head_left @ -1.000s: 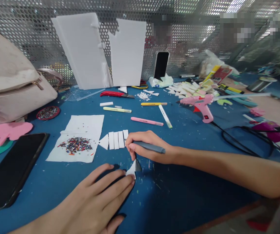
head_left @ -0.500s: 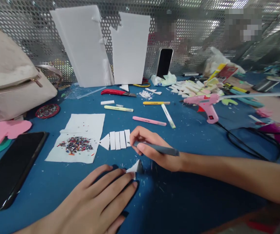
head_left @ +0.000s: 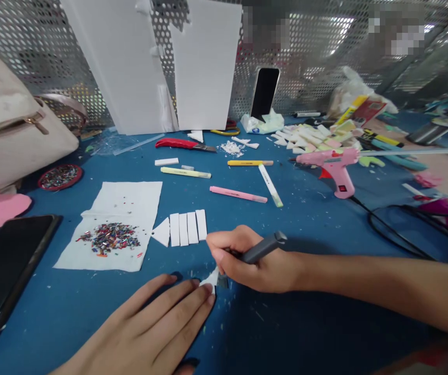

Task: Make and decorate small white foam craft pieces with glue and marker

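Observation:
My left hand (head_left: 153, 320) lies flat on the blue table, its fingertips pressing down a small white pointed piece (head_left: 210, 280). Pinched in my right hand (head_left: 265, 268) is a dark grey pen (head_left: 261, 249), tilted with its tip end down at that piece; the fingers hide the tip. Just beyond the hands, several white strips (head_left: 183, 229) lie side by side next to a white triangle (head_left: 162, 233). To their left, a white tissue (head_left: 126, 195) carries a heap of multicoloured beads (head_left: 115, 237).
Yellow, orange, pink and white highlighters (head_left: 239, 194) lie beyond my hands, with a red cutter (head_left: 177, 144) behind. At right rests a pink glue gun (head_left: 338, 169) with a black cable. Left are a dark phone (head_left: 11, 271) and a pale bag (head_left: 13, 130). White boards (head_left: 208, 73) stand behind.
My right hand has come nearer and down from the white strips to the piece under my left fingertips, the pen now standing steeper. The view has shifted slightly.

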The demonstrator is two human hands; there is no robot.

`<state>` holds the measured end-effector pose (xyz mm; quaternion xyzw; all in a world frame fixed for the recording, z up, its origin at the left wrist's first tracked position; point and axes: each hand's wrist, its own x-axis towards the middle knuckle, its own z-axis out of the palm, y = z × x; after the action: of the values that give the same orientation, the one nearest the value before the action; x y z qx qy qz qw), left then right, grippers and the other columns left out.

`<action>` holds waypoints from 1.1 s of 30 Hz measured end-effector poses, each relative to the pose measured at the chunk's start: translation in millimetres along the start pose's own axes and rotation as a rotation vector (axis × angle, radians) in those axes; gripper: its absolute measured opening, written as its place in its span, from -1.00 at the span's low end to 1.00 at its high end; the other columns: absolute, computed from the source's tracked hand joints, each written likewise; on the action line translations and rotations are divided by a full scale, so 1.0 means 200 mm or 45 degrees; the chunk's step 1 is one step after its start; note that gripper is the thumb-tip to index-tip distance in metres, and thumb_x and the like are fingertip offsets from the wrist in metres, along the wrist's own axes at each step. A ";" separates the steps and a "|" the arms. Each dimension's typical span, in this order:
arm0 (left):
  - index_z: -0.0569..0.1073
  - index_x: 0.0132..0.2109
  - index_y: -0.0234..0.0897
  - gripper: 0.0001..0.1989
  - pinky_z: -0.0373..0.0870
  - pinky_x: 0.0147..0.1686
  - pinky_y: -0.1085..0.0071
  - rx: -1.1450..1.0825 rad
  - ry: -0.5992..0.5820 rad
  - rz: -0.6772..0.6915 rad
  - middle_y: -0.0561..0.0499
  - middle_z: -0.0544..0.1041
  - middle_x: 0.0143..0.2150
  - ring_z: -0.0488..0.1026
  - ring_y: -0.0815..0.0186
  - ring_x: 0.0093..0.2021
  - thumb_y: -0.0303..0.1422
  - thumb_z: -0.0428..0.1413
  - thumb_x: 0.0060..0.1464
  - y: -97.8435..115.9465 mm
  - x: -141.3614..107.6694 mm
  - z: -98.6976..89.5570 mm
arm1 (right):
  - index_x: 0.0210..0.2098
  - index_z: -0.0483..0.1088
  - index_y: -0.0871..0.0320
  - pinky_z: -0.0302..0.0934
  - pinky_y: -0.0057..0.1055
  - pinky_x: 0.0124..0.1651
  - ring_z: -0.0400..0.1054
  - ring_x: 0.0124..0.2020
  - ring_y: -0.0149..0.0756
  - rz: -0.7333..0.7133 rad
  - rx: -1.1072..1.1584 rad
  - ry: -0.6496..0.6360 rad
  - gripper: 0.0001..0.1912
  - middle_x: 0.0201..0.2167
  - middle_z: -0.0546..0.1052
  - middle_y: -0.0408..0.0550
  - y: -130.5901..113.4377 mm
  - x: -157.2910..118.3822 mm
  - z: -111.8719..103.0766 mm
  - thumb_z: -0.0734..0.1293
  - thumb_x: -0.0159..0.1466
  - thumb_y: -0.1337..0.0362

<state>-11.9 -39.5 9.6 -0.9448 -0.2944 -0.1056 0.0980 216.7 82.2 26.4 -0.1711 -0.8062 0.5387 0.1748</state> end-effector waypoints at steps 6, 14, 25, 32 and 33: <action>0.41 0.25 -0.23 -0.57 -0.28 0.42 0.25 -0.054 0.057 -0.066 0.12 0.50 0.21 0.34 0.28 0.18 -0.26 -0.17 0.41 0.01 0.01 0.02 | -0.47 0.06 0.13 -0.10 -0.46 -0.51 0.03 -0.56 -0.48 0.049 -0.129 -0.057 -0.70 -0.60 0.18 -0.25 -0.03 0.00 0.00 0.15 0.40 0.23; 0.44 0.21 -0.20 -0.59 -0.12 0.35 0.33 -0.079 0.085 -0.110 0.14 0.54 0.15 0.41 0.31 0.11 -0.21 -0.16 0.43 0.01 0.05 -0.02 | -0.47 0.11 0.15 -0.03 -0.50 -0.46 0.04 -0.53 -0.49 -0.019 -0.037 0.084 -0.71 -0.55 0.20 -0.25 0.01 0.01 0.01 0.21 0.37 0.26; 0.47 0.17 -0.23 -0.59 0.05 0.21 0.33 -0.040 0.016 -0.074 0.12 0.58 0.10 0.47 0.32 0.04 -0.21 -0.16 0.45 0.00 0.08 -0.09 | -0.52 0.06 0.14 -0.05 -0.50 -0.44 -0.01 -0.52 -0.49 -0.040 -0.134 0.097 -0.64 -0.58 0.15 -0.28 0.03 0.02 0.03 0.24 0.37 0.26; 0.48 0.17 -0.22 -0.61 0.07 0.21 0.37 -0.032 -0.005 -0.075 0.14 0.58 0.10 0.47 0.33 0.04 -0.19 -0.10 0.42 0.01 0.10 -0.11 | -0.51 0.04 0.13 -0.06 -0.49 -0.44 -0.04 -0.51 -0.47 -0.047 -0.145 0.082 -0.64 -0.56 0.11 -0.27 0.03 0.02 0.03 0.22 0.38 0.25; 0.48 0.17 -0.22 -0.61 0.08 0.21 0.38 -0.028 -0.012 -0.076 0.14 0.57 0.11 0.46 0.33 0.04 -0.18 -0.10 0.42 0.00 0.09 -0.11 | -0.51 0.03 0.13 -0.06 -0.49 -0.44 -0.04 -0.51 -0.48 -0.049 -0.144 0.079 -0.64 -0.56 0.11 -0.27 0.03 0.02 0.03 0.22 0.38 0.25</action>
<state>0.7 -35.5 34.9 -0.9371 -0.3216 -0.1072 0.0830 211.2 81.3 18.8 -0.1819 -0.8327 0.4833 0.1999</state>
